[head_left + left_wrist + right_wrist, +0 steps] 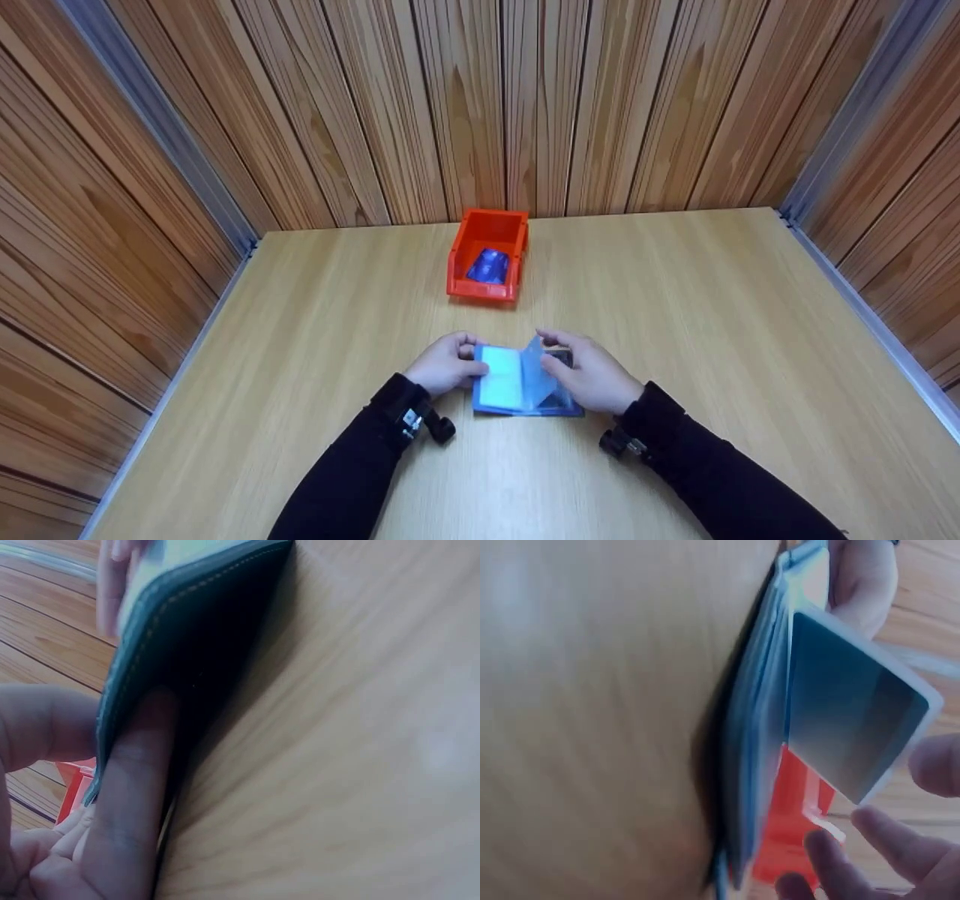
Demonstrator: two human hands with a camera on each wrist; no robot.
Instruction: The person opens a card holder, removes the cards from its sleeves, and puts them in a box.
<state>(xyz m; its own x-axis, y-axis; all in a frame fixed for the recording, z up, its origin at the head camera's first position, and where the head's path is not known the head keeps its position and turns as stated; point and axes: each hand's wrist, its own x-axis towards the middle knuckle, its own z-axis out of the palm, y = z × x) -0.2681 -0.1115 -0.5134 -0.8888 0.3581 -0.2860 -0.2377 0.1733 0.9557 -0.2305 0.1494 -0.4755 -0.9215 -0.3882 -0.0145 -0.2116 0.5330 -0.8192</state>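
Note:
An opened card holder [501, 379] with a blue cover and pale inner leaves lies on the table between the hands. My left hand [444, 364] grips its left edge, thumb on top. In the left wrist view, a finger lies beneath the dark stitched cover [161, 604]. One clear-looking leaf [855, 709] stands raised at the middle of the holder. At its edge is my right hand [596, 373], thumb and fingertips spread apart around the leaf's outer corner rather than pinching it. More leaves are stacked under it, partly hidden by the right hand in the head view.
Beyond the hands, an orange-red bin [484, 290] stands near the back wall with a shiny blue packet [489, 266] inside. Wood-panelled walls [517, 105] border the table [300, 315] at the back and sides.

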